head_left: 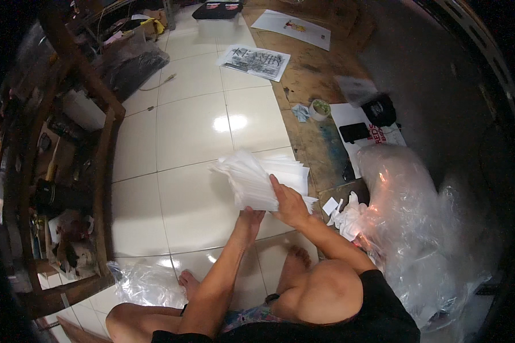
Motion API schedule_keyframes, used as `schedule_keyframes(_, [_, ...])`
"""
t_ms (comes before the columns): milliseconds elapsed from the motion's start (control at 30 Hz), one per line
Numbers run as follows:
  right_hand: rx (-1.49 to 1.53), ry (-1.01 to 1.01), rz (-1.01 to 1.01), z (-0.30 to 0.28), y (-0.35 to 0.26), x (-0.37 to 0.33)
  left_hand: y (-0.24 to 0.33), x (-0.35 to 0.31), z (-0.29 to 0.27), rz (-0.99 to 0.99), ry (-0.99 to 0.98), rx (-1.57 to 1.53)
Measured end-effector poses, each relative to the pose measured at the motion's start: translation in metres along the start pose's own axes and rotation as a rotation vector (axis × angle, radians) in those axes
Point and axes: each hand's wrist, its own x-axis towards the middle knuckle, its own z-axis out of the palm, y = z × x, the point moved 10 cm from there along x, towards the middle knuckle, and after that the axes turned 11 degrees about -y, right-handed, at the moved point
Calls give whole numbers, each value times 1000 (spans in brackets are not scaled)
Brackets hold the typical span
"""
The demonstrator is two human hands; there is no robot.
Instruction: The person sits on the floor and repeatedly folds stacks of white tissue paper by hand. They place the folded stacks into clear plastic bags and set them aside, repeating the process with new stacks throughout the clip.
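Note:
A thick stack of thin white sheets point(254, 180), fanned out at its edges, is held above the tiled floor in front of me. My left hand point(249, 224) grips its near edge from below, with the fingers partly hidden under it. On the right side, my right hand point(290, 206) is closed on the stack, with one finger lying along the top. I cannot tell whether the sheets are paper or thin plastic.
Brown board point(312, 137) runs along the right, bearing a cup point(319, 109), a black phone point(355, 133) and a black cap point(379, 110). Large clear plastic bags point(406, 228) bulge at my right. A printed sheet point(254, 62) lies ahead; a wooden shelf point(100, 188) stands left.

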Motion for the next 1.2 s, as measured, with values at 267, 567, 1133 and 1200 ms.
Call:
schedule_keyframes(267, [-128,-65,10,25,-6,3,6,-3,-19,-119,312,603])
schedule_keyframes(567, [-194,-42,52,6,-4,15,8,8,-14,9,384,319])
schedule_keyframes(1133, [717,-42,463,-146,10,35,69,-4,-78,144,432,393])
schedule_keyframes(1200, [977,-36,484,-141,17,22,56,15,-71,64,176,289])
